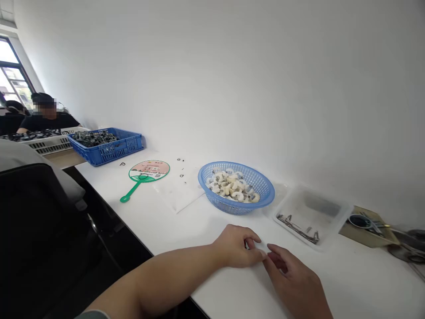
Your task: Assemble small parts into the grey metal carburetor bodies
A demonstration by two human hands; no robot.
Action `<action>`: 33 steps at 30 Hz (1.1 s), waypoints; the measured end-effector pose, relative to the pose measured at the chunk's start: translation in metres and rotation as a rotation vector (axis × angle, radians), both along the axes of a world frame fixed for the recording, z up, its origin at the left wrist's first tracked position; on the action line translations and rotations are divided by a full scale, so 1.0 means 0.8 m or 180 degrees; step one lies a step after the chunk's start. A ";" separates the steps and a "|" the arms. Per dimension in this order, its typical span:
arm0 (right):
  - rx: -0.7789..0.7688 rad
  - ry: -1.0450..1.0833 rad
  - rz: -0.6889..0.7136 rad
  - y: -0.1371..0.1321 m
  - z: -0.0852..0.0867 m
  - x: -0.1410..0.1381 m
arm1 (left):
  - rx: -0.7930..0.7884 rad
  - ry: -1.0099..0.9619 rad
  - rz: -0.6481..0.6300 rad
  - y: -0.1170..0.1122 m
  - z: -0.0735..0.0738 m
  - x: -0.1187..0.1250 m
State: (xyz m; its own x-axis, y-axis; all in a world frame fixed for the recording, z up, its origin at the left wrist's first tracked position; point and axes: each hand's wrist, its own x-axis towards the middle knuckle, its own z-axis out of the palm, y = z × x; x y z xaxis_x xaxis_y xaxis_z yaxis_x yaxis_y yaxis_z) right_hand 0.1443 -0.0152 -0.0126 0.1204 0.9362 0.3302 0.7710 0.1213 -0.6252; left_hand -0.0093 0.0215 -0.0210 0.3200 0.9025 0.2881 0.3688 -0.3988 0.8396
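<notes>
My left hand (pixel 235 246) and my right hand (pixel 288 279) meet above the white table (pixel 348 283), their fingertips close together. Anything between those fingertips is too small and pale to make out. The nearest object is a round blue plastic basket (pixel 236 188) holding a heap of pale curved pieces with grey metal, just beyond my hands. To its right, a clear plastic tray (pixel 310 215) holds several metal pins near its front wall.
A green hand fan (pixel 146 173) and a white sheet (pixel 177 192) lie left of the basket, with small dark rings nearby. A blue crate (pixel 106 146) of dark parts stands farther left, beyond it a seated co-worker (pixel 48 117). A dark chair back (pixel 33 212) occupies the lower left. Scissors (pixel 367 223) lie far right.
</notes>
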 end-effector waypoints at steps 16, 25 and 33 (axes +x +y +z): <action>-0.0128 0.0065 0.0396 -0.002 -0.023 0.014 | -0.0063 0.0287 0.0358 0.001 -0.014 -0.007; -0.0253 0.0199 0.0616 0.000 -0.027 0.019 | 0.0048 0.0944 -0.0229 -0.010 0.001 -0.015; -0.0025 0.0028 0.0406 -0.018 -0.010 0.010 | 0.0381 0.1548 -0.0278 -0.018 -0.003 -0.007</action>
State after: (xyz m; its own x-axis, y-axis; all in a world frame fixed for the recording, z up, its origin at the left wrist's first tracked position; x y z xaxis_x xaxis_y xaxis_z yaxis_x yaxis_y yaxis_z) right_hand 0.1519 -0.0296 -0.0209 0.0030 0.9467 0.3222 0.7441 0.2131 -0.6331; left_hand -0.0152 0.0074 -0.0235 0.5156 0.8362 0.1867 0.6668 -0.5284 0.5255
